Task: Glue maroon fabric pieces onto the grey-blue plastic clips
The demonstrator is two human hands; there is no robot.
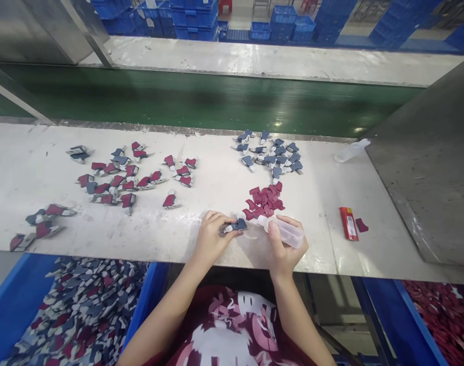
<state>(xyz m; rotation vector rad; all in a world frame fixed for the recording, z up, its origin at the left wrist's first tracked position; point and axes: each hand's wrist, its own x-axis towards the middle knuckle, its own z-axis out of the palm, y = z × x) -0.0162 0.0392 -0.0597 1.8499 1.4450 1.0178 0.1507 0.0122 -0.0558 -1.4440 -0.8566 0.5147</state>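
Between its thumb and fingers, my left hand [212,236] pinches a small dark blue and grey part [238,224] just above the white table. My right hand [287,246] is wrapped round a translucent squeeze bottle [289,233], whose tip points left, close to the blue part. Behind the bottle tip lies a pile of dark red pieces [265,201]. Farther back is a group of blue and grey parts [280,152]. Parts with red faces [117,180] are spread over the left side of the table.
A second bottle [352,151] lies at the back right. Nearer sit a red box [348,223] and one loose red piece [362,225]. Blue bins of parts [153,284] stand below the front edge. A green belt [201,101] runs behind; a metal panel [434,152] rises right.
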